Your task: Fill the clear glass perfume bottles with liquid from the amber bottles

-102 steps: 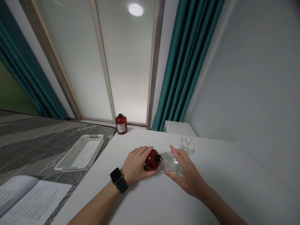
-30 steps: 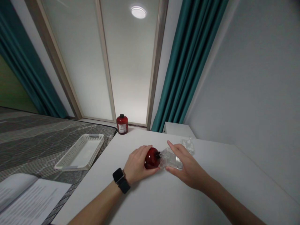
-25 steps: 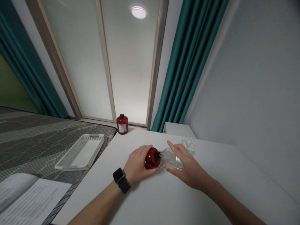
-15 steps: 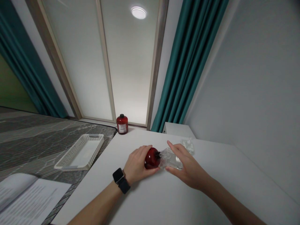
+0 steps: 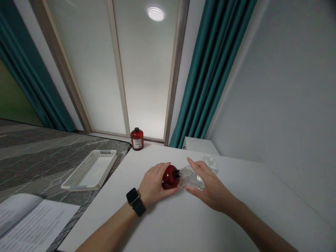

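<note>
My left hand (image 5: 155,183), with a black watch on the wrist, is wrapped round a dark red bottle (image 5: 171,177). The bottle is tilted, its dark neck pointing right. Against that neck sits the mouth of a clear bottle (image 5: 193,177), which lies sideways in my right hand (image 5: 208,183). My right thumb and fingers grip the clear bottle from either side. Both bottles are held just over the white table (image 5: 168,224); whether either one rests on it, I cannot tell. Any liquid passing between them is too small to make out.
Another red bottle (image 5: 137,139) with a black cap and white label stands at the table's far left corner. Crumpled clear plastic (image 5: 210,163) lies behind my right hand. To the left, a white basket (image 5: 107,169) and an open book (image 5: 49,218) rest on a dark grey surface.
</note>
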The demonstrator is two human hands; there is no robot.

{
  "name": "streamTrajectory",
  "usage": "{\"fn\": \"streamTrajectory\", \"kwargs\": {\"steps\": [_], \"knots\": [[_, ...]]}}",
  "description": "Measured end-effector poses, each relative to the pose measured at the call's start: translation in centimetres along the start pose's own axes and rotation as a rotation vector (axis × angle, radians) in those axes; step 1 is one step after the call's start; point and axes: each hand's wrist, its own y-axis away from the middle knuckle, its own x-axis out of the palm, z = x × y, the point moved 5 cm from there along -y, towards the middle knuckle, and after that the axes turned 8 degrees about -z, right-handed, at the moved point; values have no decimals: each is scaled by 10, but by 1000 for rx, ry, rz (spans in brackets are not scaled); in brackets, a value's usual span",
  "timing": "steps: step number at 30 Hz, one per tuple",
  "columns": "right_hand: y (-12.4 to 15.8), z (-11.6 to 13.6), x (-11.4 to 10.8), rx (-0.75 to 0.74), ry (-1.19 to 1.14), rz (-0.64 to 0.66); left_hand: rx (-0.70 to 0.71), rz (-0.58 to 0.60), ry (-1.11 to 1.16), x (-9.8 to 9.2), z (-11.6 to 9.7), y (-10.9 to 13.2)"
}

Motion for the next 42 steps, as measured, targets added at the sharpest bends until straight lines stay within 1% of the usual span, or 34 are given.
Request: {"fn": "streamTrajectory", "kwargs": {"steps": [17,28,42], "knots": [[-3,4,-4,-14,23,10,-11,4,-5,-1,-1,-1],[-4,4,-4,12,9,38,-12,9,0,0,0,0],[-5,4,-5,-16,25,23,-17,2,0,-2,-1,-1]]}}
